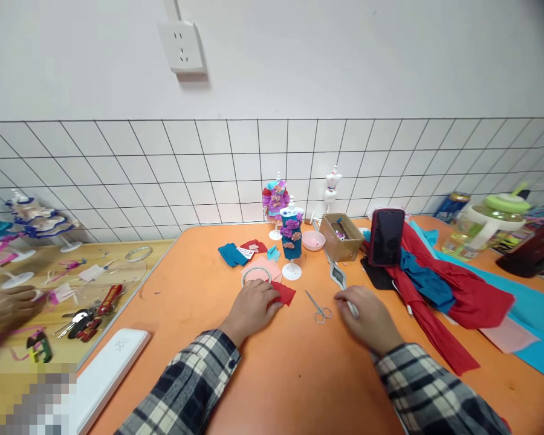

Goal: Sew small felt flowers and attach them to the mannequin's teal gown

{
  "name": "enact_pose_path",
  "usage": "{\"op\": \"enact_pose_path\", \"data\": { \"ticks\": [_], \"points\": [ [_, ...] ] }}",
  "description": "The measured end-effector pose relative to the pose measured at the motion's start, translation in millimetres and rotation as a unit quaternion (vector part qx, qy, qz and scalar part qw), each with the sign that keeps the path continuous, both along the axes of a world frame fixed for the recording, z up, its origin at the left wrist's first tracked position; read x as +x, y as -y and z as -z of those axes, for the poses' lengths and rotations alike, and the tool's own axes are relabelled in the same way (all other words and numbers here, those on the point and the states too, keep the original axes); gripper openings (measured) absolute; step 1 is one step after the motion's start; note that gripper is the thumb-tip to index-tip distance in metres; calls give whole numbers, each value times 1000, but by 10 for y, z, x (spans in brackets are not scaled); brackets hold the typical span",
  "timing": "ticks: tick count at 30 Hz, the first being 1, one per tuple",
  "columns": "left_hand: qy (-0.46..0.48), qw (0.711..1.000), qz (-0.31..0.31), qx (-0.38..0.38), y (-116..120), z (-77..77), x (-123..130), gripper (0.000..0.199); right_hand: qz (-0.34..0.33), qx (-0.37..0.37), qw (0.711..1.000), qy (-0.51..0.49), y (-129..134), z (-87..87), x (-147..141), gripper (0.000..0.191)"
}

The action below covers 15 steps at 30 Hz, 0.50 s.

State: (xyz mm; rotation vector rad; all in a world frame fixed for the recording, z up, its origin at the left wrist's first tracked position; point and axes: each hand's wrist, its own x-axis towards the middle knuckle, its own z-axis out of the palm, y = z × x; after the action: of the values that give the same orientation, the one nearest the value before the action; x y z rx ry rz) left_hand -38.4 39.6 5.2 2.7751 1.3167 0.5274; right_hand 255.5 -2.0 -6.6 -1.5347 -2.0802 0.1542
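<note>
My left hand [252, 309] rests palm down on the orange table, its fingers at a small red cloth piece [284, 294] and the near edge of a ring-shaped roll [256, 275]. Its thumb stands apart from the fingers; the fingertips are partly hidden. My right hand [369, 317] is closed around the grey handle of a slim tool [338, 276], whose wider part points away from me; its kind is unclear. Small scissors [320, 309] lie between my hands. Behind them stands a mini dress form [292, 232] in blue cloth with purple and pink flowers.
A second dressed form [276, 202], a bare white form [330, 186], a pink bowl [313, 240] and an open box [341, 237] stand behind. A propped phone [387, 237] and red cloth [474, 296] lie right. At far left, another person's hand [9, 307] is over a wooden table.
</note>
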Motion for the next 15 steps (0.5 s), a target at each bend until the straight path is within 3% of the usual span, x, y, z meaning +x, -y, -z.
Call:
{"op": "enact_pose_path", "data": {
  "ticks": [2,3,5,8,11,15],
  "points": [
    [4,1000,-4,1,7,14,-14,18,-110,-4,993,42,-6,-61,-218,24],
    [9,1000,-5,0,12,15,-38,18,-111,-7,992,55,-24,-79,-250,24],
    [21,1000,-2,-4,21,11,-101,18,-30,-16,998,47,-78,-74,-138,25],
    [39,999,19,-5,23,11,-172,20,119,-51,990,52,-162,26,304,29],
    [80,996,29,19,22,24,-154,24,133,-103,985,45,-198,143,662,38],
    [120,988,75,55,49,29,-58,24,107,-103,985,90,-212,188,684,32]
  ]
}}
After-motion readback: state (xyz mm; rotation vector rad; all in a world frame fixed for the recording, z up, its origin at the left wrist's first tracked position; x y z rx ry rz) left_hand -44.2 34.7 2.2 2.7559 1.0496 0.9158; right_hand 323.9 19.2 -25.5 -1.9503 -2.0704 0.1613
